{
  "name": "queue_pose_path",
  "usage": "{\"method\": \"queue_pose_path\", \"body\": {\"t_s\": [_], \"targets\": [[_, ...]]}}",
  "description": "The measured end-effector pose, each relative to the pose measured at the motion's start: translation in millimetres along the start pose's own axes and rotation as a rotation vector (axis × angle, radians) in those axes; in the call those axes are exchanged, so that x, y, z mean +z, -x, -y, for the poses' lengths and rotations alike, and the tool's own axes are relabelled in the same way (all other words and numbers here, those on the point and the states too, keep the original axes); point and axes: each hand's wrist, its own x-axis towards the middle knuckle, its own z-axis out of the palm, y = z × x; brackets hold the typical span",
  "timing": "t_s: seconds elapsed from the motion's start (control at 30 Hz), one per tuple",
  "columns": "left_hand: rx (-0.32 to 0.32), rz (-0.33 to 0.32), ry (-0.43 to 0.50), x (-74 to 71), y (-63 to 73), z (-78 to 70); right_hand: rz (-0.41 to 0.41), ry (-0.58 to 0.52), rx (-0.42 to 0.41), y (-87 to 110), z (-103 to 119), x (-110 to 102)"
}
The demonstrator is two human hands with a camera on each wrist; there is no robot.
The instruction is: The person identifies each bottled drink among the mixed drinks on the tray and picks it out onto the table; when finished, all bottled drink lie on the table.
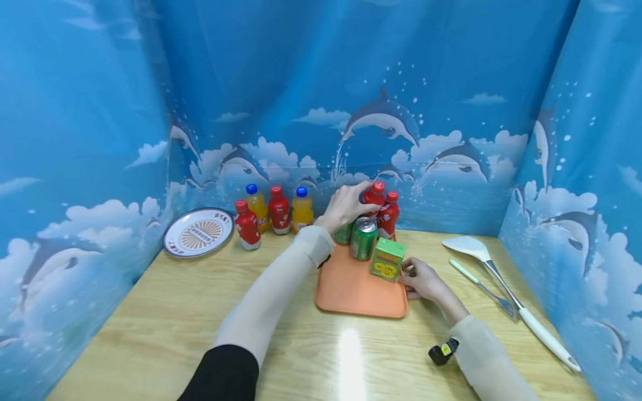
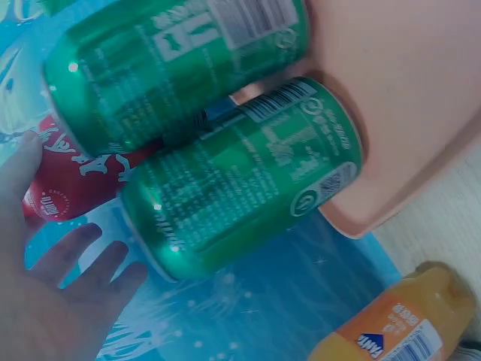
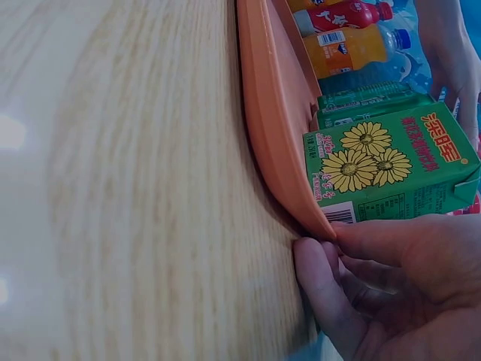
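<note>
At the back of an orange tray (image 1: 356, 292), my left hand (image 1: 345, 206) holds a red bottle (image 1: 372, 201) near its red cap, thumb in front. Another red bottle (image 1: 388, 216) stands close beside it. Two green soda cans (image 2: 248, 177) stand upright on the tray below the left hand, one partly hidden by it in the head view. Toward the tray's right side sits a green drink carton (image 3: 376, 162) with yellow flowers printed on it. My right hand (image 1: 421, 278) pinches the tray's right rim next to the carton, thumb on the outside.
Left of the tray stand two more red bottles (image 1: 248, 225) and two orange-drink bottles (image 1: 302, 209) with blue caps. A patterned plate (image 1: 173, 239) lies at the far left. On the right lie a white-handled spatula (image 1: 546, 337) and a fork (image 1: 466, 271). A dolphin-print curtain (image 1: 281, 111) encloses the table.
</note>
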Motion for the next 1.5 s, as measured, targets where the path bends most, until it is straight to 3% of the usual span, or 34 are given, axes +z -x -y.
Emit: {"method": "queue_pose_path", "body": {"t_s": [0.23, 0.4, 0.93, 1.23, 1.5], "targets": [[0.000, -0.062, 0.006, -9.0, 4.4, -10.1, -0.005, 0.005, 0.004, 0.6, -1.0, 0.5], [0.002, -0.105, 0.083, -16.8, 6.1, -15.4, -0.003, 0.015, 0.003, -0.5, -1.4, 0.4], [-0.019, -0.164, 0.583, -35.5, 11.2, -24.0, -0.009, 0.031, 0.007, -3.1, -2.1, 0.0], [-0.025, -0.063, 0.803, -49.3, 14.5, -24.8, 0.002, 0.039, 0.019, -1.9, -1.1, -0.5], [-0.094, 0.070, 0.928, -58.8, 14.7, -26.4, -0.002, 0.027, 0.003, -2.1, -2.1, -0.2]]}}
